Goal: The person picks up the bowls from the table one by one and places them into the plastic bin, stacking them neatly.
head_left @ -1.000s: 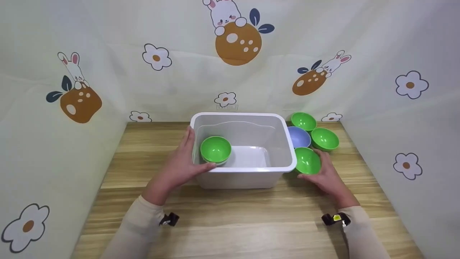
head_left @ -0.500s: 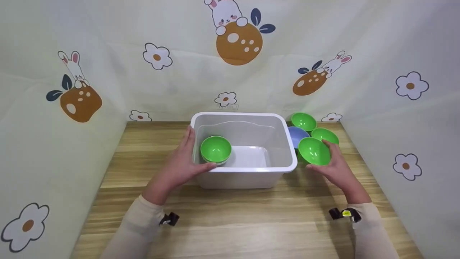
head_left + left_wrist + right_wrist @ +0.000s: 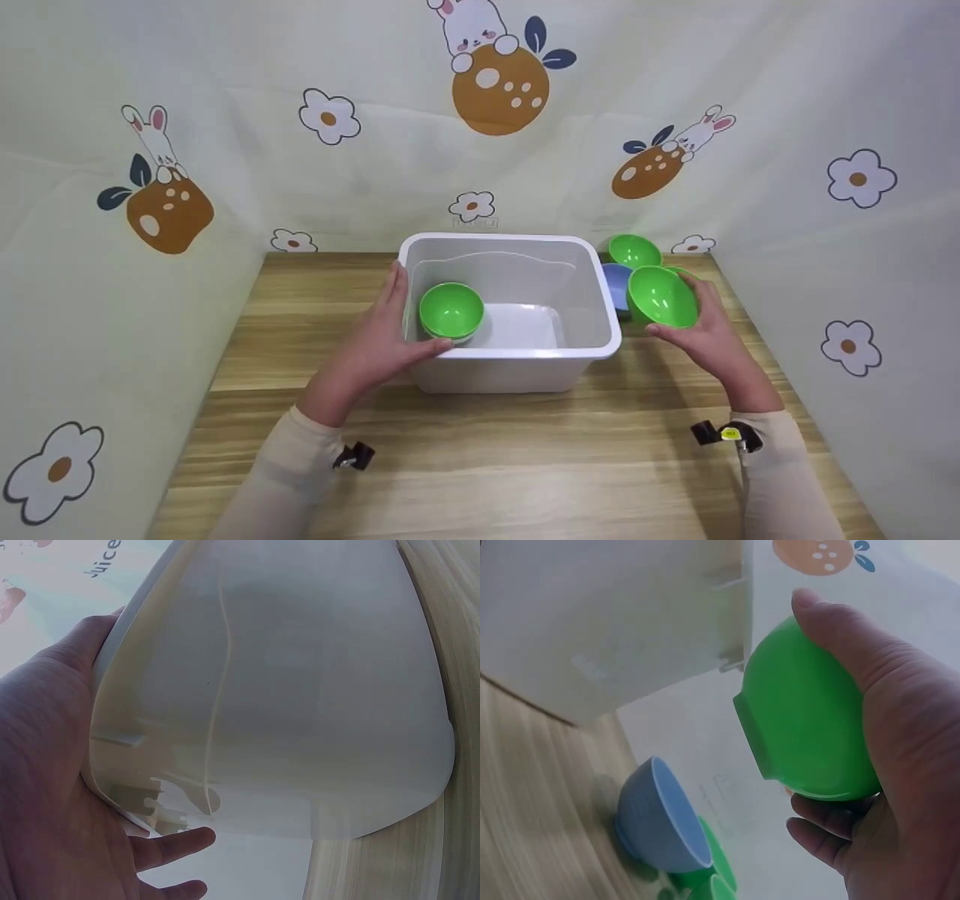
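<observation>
My right hand [image 3: 712, 330] grips a green bowl [image 3: 660, 296] by its right side, and in the right wrist view the bowl [image 3: 802, 712] is raised off the table and tilted. My left hand [image 3: 367, 341] lies against the front left corner of a white plastic bin [image 3: 517, 354], fingers straight along its left side and thumb at the front rim. In the left wrist view those fingers [image 3: 176, 847] are extended beside the bin wall [image 3: 322, 690]. Inside the bin, at left, stands another green bowl [image 3: 451, 310]; a paler edge shows beneath it.
Right of the bin sit a blue bowl [image 3: 617, 283] and a green bowl [image 3: 634, 250]. One more green bowl is mostly hidden behind the held one. A wooden tabletop [image 3: 487, 450] lies under everything, with a printed cloth [image 3: 375, 180] behind it.
My right hand has lifted the nearest green bowl from beside the bin, moving it up, slightly right and away over the others. The left hand and bin have stayed put.
</observation>
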The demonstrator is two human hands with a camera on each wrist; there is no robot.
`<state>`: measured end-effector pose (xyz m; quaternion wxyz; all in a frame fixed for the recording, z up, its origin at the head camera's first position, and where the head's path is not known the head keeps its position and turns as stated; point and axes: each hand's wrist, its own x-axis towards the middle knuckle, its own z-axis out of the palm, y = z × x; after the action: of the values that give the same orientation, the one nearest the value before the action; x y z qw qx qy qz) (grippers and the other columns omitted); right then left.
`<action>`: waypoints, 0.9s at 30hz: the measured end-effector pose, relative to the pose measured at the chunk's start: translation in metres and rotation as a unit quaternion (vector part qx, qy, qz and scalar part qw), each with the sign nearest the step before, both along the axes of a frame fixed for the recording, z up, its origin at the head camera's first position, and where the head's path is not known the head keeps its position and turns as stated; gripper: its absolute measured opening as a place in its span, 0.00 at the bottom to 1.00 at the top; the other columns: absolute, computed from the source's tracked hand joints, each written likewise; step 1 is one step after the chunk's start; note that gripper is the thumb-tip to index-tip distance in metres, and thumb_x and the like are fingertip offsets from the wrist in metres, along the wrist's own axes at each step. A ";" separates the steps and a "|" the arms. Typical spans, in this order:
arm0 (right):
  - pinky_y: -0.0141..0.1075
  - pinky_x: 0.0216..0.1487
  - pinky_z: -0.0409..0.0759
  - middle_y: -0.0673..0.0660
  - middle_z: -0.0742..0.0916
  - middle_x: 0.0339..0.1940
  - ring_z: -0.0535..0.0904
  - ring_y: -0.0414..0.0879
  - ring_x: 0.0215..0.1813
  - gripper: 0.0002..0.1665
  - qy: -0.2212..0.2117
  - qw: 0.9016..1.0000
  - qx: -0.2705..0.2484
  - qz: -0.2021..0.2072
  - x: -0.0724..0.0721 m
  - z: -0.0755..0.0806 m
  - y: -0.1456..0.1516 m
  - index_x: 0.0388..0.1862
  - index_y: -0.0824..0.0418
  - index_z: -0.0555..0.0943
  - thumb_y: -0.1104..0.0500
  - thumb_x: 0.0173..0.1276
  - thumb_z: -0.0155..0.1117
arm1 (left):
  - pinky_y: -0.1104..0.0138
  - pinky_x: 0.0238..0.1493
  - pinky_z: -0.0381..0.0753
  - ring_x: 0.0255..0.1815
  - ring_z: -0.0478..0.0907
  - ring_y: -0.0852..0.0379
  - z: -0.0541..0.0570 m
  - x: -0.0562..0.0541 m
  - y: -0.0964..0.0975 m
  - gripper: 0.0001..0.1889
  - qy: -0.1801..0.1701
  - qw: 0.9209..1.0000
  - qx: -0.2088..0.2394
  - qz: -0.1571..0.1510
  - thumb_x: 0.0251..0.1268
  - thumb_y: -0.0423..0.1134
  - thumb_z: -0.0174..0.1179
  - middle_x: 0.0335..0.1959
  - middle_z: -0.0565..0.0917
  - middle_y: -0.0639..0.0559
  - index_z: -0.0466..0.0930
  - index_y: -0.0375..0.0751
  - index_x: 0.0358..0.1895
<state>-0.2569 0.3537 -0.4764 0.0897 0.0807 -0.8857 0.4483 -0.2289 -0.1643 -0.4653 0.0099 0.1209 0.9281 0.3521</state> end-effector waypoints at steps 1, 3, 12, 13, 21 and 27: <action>0.60 0.71 0.69 0.70 0.70 0.74 0.69 0.64 0.73 0.66 -0.002 1.000 -0.002 0.001 0.000 0.003 -0.001 0.88 0.69 0.58 0.60 0.60 0.89 | 0.32 0.80 0.64 0.88 0.52 0.27 0.000 0.000 0.000 0.80 0.001 1.000 0.000 0.001 0.51 0.86 0.69 0.94 0.33 0.44 0.30 0.44 0.93; 0.59 0.71 0.69 0.71 0.70 0.74 0.68 0.64 0.73 0.65 -0.004 1.000 -0.003 0.001 0.000 0.008 -0.005 0.88 0.69 0.58 0.59 0.61 0.89 | 0.32 0.80 0.64 0.88 0.53 0.27 0.000 0.000 0.000 0.80 0.001 1.000 0.002 0.002 0.51 0.86 0.69 0.94 0.33 0.44 0.30 0.45 0.93; 0.60 0.71 0.72 0.70 0.70 0.76 0.70 0.65 0.72 0.67 -0.009 1.000 -0.001 0.007 -0.005 0.026 -0.022 0.89 0.65 0.58 0.55 0.61 0.90 | 0.31 0.80 0.63 0.87 0.52 0.26 -0.001 0.000 0.000 0.80 -0.001 1.000 0.010 0.000 0.51 0.85 0.70 0.94 0.32 0.45 0.29 0.46 0.93; 0.61 0.71 0.72 0.70 0.70 0.77 0.70 0.65 0.72 0.66 -0.009 1.000 -0.002 0.006 -0.006 0.027 -0.024 0.89 0.66 0.58 0.55 0.61 0.90 | 0.31 0.80 0.63 0.88 0.52 0.26 0.000 0.000 0.000 0.80 -0.002 1.000 0.011 0.000 0.51 0.85 0.70 0.94 0.32 0.45 0.29 0.46 0.93; 0.62 0.73 0.71 0.70 0.69 0.77 0.68 0.65 0.74 0.68 0.003 1.000 -0.009 0.026 -0.013 0.038 -0.040 0.89 0.67 0.57 0.56 0.60 0.90 | 0.31 0.80 0.63 0.87 0.53 0.25 -0.002 -0.001 0.000 0.80 -0.003 1.000 0.006 0.003 0.51 0.86 0.69 0.94 0.32 0.47 0.29 0.47 0.93; 0.62 0.73 0.73 0.66 0.70 0.76 0.70 0.64 0.74 0.69 0.005 0.999 0.002 0.038 -0.016 0.048 -0.055 0.89 0.62 0.59 0.53 0.58 0.92 | 0.30 0.80 0.61 0.87 0.52 0.24 -0.003 -0.001 0.000 0.80 -0.003 1.000 0.005 0.003 0.51 0.86 0.69 0.93 0.32 0.48 0.29 0.47 0.93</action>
<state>-0.2728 0.2982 -0.4288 0.0763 0.1168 -0.8822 0.4497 -0.2295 -0.1643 -0.4679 0.0109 0.1173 0.9267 0.3569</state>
